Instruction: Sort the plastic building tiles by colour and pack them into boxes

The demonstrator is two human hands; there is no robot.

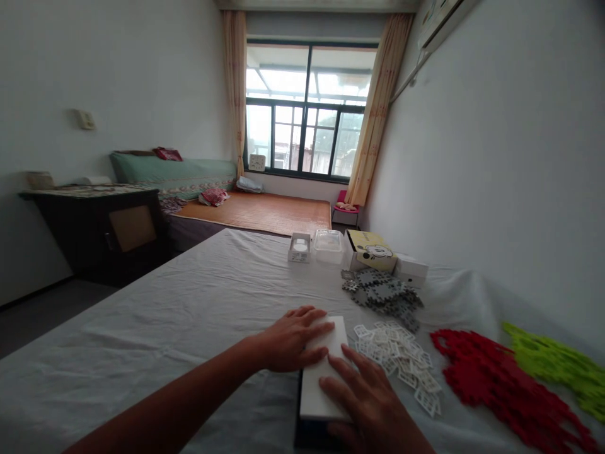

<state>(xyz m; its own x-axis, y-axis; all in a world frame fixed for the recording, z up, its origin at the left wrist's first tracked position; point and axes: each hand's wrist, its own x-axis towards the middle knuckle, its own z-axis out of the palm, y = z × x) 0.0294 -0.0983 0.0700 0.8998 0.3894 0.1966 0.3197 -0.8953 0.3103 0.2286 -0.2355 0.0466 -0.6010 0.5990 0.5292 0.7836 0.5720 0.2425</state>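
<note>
A long white box lid or panel (326, 394) lies in front of me, with a dark part showing along its left and near edges. My left hand (295, 340) rests on its far left portion, fingers spread across the white top. My right hand (366, 391) lies over its right side, fingers stretched out on the surface and the thumb low near the close edge. Beside my right hand is a loose heap of small white cards or frames (399, 353) with printed grids. Part of the white piece is hidden under both hands.
Grey interlocking pieces (385, 290), red pieces (496, 378) and lime-green pieces (558, 359) lie to the right. Farther back stand a yellow box (371, 249), a white box (412, 271), a clear container (328, 246) and a small open box (299, 247). White cloth (179, 315) covers the surface.
</note>
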